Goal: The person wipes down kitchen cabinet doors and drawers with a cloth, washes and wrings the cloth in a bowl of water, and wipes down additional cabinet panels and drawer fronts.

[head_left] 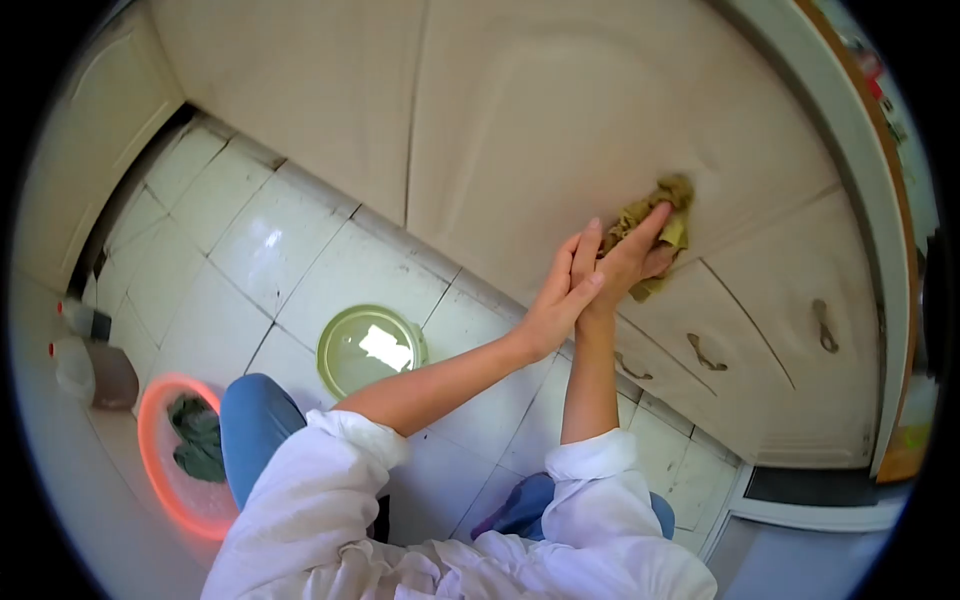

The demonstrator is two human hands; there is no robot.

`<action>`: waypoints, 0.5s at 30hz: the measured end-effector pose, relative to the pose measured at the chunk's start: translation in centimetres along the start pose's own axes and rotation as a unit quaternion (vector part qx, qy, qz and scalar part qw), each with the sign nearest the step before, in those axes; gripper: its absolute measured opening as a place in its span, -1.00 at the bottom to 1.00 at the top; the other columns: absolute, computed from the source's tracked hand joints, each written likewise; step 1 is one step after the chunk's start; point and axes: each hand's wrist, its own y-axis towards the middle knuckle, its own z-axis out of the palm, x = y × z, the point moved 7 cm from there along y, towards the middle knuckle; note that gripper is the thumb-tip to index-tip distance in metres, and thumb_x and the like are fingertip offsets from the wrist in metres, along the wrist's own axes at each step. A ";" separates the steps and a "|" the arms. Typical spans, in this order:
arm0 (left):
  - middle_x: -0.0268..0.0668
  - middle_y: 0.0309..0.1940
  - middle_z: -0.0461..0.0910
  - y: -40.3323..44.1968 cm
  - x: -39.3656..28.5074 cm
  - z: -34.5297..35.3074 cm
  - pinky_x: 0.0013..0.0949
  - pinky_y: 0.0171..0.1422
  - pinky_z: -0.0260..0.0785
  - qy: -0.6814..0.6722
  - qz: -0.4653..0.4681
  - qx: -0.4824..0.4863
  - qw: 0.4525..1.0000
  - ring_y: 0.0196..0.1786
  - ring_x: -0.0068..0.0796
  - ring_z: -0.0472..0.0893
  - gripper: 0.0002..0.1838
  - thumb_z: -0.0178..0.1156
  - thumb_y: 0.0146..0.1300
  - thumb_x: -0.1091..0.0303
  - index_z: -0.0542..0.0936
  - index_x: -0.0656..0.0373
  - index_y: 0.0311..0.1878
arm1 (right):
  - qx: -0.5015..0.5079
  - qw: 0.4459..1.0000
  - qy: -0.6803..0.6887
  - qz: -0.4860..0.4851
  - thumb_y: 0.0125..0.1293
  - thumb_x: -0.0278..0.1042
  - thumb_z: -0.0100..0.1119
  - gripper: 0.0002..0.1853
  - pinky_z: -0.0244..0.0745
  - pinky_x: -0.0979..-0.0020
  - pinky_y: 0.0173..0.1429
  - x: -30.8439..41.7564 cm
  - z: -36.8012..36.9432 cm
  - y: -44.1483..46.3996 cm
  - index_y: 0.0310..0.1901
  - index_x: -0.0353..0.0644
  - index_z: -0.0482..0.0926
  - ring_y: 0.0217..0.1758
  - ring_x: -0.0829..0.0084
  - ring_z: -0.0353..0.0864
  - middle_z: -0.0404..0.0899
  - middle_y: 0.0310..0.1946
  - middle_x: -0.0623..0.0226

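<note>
Sleeves: white sleeves (310,490) are pushed up along both forearms.
Left hand: the left hand (560,300) is laid against the right wrist, fingers outstretched, thumb across it.
Right hand: the right hand (622,262) is pressed onto the cloth; whether it is gripped cannot be told.
Cloth: the crumpled yellow-brown cloth (676,190) is held against the beige cabinet front (530,130).
Floor: a green basin (324,348) and a pink-orange tub (152,440) holding dark green fabric (197,440) are seen on white tiles (330,265).
</note>
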 end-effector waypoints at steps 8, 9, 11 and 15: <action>-0.02 0.43 -0.03 0.4 -3.2 -5.3 -0.23 0.50 -0.13 0.157 0.195 -0.060 0.966 0.49 -0.22 0.00 -0.31 -0.02 0.38 0.30 -0.10 0.31 0.43 | -0.075 0.987 -0.128 -0.068 0.19 0.09 -0.01 -0.21 -0.12 -0.08 0.31 4.6 4.1 0.5 0.40 -0.13 0.10 0.27 -0.11 0.08 0.08 0.39 0.09; -0.02 0.43 -0.03 -0.1 -2.1 -6.3 -0.23 0.50 -0.13 0.152 0.196 -0.069 0.966 0.49 -0.22 0.00 -0.31 -0.02 0.38 0.30 -0.10 0.31 0.43 | -0.060 0.978 -0.185 -0.080 0.19 0.12 -0.03 -0.22 -0.12 -0.09 0.31 4.9 5.2 0.3 0.40 -0.07 0.11 0.29 -0.10 0.08 0.10 0.40 0.17; -0.01 0.45 -0.08 -2.0 0.2 -9.9 -0.21 0.50 -0.15 0.236 0.238 -0.198 0.921 0.50 -0.18 -0.02 -0.31 -0.04 0.37 0.35 -0.12 0.33 0.43 | 0.000 0.961 -0.197 -0.196 0.19 0.11 -0.02 -0.26 -0.11 -0.09 0.32 4.5 10.4 -3.0 0.38 -0.03 0.18 0.35 -0.01 0.08 0.20 0.36 0.32; 0.01 0.45 -0.09 -6.4 5.0 -17.1 -0.19 0.51 -0.15 0.254 0.181 -0.320 0.895 0.50 -0.13 -0.04 -0.36 -0.16 0.41 0.38 -0.16 0.34 0.44 | 0.197 0.919 -0.149 -0.306 0.24 -0.09 -0.05 -0.46 0.03 0.07 0.33 5.0 19.3 -10.8 0.27 0.00 0.34 0.37 0.25 0.16 0.39 0.23 0.38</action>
